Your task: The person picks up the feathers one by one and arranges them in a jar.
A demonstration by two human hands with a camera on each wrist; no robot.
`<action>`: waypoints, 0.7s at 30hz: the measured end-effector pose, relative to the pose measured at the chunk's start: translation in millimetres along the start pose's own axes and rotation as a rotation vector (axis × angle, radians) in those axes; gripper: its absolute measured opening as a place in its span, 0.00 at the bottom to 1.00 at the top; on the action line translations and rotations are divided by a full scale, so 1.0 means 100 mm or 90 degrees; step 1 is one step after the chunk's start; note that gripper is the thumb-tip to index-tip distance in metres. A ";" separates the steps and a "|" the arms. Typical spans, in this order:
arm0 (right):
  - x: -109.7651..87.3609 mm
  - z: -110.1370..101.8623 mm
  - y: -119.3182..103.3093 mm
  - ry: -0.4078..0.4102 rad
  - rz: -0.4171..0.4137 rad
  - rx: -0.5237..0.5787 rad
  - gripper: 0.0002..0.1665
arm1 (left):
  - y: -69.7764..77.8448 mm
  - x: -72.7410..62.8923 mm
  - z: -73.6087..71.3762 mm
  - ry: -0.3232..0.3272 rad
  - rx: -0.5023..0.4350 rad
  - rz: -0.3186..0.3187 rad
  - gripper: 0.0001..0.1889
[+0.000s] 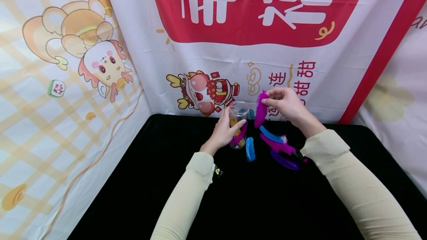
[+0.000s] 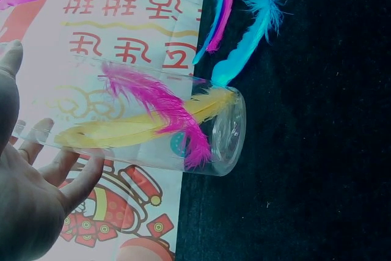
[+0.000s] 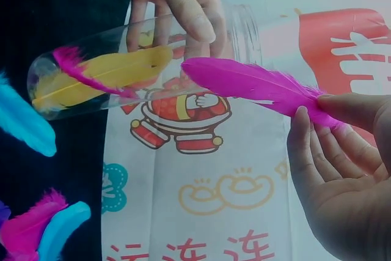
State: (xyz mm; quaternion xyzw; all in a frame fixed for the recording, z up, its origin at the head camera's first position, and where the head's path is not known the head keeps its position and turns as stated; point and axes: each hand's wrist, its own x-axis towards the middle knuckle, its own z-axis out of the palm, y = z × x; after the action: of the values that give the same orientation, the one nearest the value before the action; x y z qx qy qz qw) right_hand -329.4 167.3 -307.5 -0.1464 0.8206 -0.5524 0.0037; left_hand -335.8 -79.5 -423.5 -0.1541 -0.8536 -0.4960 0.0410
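My left hand [image 1: 222,130] grips a clear plastic jar [image 2: 235,132] near its open mouth, fingers and thumb around the wall. Inside the jar lie a yellow feather [image 2: 116,131] and a magenta feather [image 2: 198,145], crossing each other. Between thumb and fingertips my right hand [image 3: 348,163] pinches the fluffy end of another magenta feather [image 3: 244,80]. In the head view that feather hangs tip down, just right of the jar. A blue feather [image 1: 250,149] lies on the table close to the jar's base.
Right of the jar, a pile on the black table [image 1: 253,203] has a blue feather [image 1: 271,135], a magenta feather [image 1: 273,144] and a purple feather [image 1: 285,161]. A printed cloth [image 1: 207,53] hangs behind the table's far edge. A small dark object [image 1: 218,172] shows beside the left sleeve.
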 end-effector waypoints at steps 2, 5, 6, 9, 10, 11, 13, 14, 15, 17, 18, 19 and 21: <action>0.00 0.00 -0.02 0.006 0.001 0.000 0.18 | 0.00 0.00 0.00 0.000 0.000 -0.001 0.43; 0.01 0.01 -0.04 0.015 -0.003 0.011 0.17 | 0.00 0.00 0.00 0.000 0.000 -0.003 0.44; 0.02 0.02 -0.05 0.019 -0.006 0.017 0.16 | 0.00 0.00 0.00 0.000 0.000 -0.004 0.44; 0.03 0.03 -0.08 0.030 -0.019 0.021 0.16 | 0.00 0.00 0.00 0.001 0.001 -0.002 0.44; 0.03 0.03 -0.09 0.034 -0.021 0.020 0.15 | 0.00 0.00 0.01 0.002 0.002 0.000 0.44; 0.03 0.03 -0.11 0.039 -0.022 0.022 0.15 | 0.00 0.00 0.01 0.003 0.002 0.001 0.43; 0.03 0.04 -0.13 0.043 -0.024 0.022 0.15 | 0.00 0.00 0.01 0.005 0.001 0.005 0.43; 0.03 0.04 -0.13 0.044 -0.026 0.024 0.16 | 0.01 0.00 0.01 0.006 0.002 0.005 0.43; 0.03 0.04 -0.14 0.046 -0.027 0.027 0.16 | 0.01 0.00 0.01 0.007 0.003 0.005 0.43; 0.03 0.04 -0.16 0.051 -0.031 0.033 0.16 | 0.01 0.00 0.01 0.007 0.002 0.005 0.43; 0.03 0.04 -0.17 0.053 -0.033 0.036 0.16 | 0.01 0.00 0.01 0.007 0.002 0.005 0.43; 0.03 0.04 -0.18 0.055 -0.036 0.037 0.16 | 0.01 0.00 0.01 0.007 0.004 0.004 0.43; 0.04 0.05 -0.19 0.062 -0.043 0.043 0.15 | 0.01 0.00 0.01 0.006 0.004 0.002 0.43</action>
State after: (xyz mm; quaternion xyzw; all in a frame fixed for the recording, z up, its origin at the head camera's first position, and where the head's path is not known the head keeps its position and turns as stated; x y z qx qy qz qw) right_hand -327.9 155.4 -292.0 -0.1469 0.7953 -0.5860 -0.0498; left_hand -335.4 -78.4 -423.1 -0.1530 -0.8547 -0.4939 0.0465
